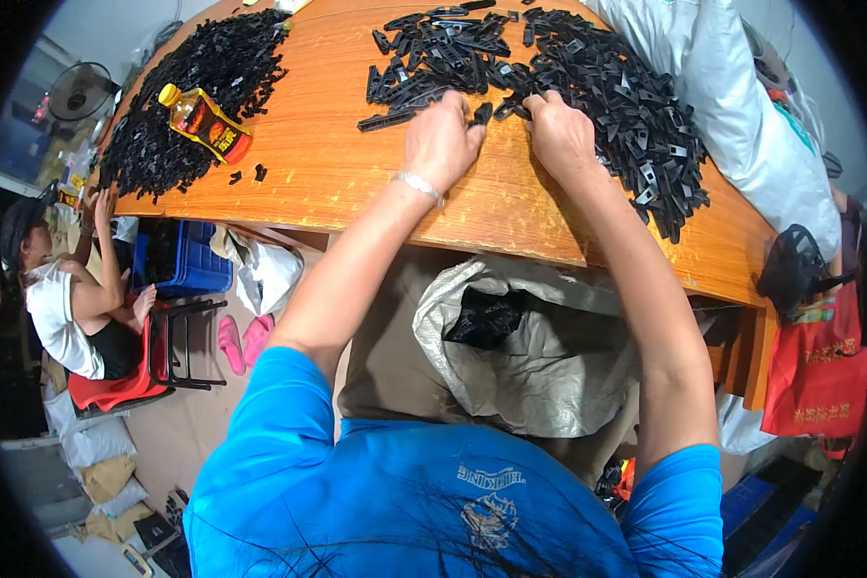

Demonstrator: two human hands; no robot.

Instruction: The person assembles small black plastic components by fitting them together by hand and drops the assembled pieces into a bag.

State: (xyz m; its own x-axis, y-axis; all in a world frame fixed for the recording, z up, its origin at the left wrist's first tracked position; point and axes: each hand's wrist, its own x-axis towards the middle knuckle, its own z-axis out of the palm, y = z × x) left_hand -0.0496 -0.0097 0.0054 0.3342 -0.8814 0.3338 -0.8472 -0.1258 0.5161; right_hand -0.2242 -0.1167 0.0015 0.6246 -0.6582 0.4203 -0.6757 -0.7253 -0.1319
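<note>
My left hand [440,143] rests over the near edge of a heap of long black plastic pieces [443,58], its fingers curled and closed around a small black plastic piece [483,113] by the thumb. A long ridged black strip [387,121] lies against its outer side. At the left edge of a second heap, of black clip-like pieces [636,116], my right hand [561,135] has thumb and fingers pinched together on a dark piece, mostly hidden by the fingers. Bare orange-brown wood shows on the table [511,193] between my forearms.
A bottle with a yellow cap [202,123] lies on a pile of small black parts [222,58]. White sacks [742,116] lean at the right. An open woven sack [539,405] stands below the table edge. At left, another person [77,299] sits near a blue crate [197,255].
</note>
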